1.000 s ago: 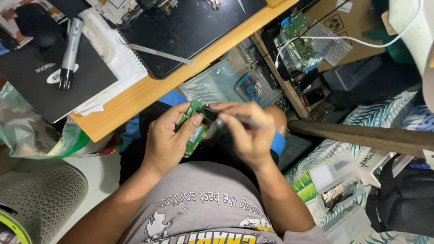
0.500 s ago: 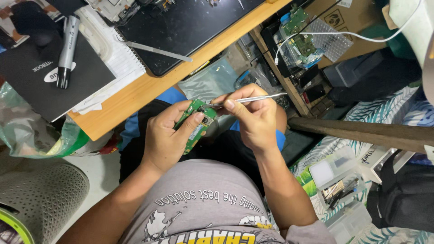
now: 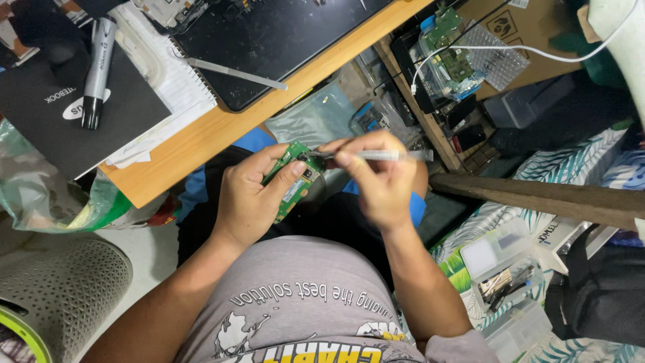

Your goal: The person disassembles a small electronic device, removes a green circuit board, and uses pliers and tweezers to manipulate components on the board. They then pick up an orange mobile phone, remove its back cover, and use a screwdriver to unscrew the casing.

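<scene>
Green circuit board (image 3: 293, 176) is gripped by the left hand (image 3: 250, 198); metal tweezers (image 3: 376, 155), now lowered onto it, are pinched by right-hand fingers (image 3: 349, 160).

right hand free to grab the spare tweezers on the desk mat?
Probably not right now. The right hand is shut on a thin metal tool worked against the green circuit board in the left hand. The tweezers themselves lie uncovered.
</scene>
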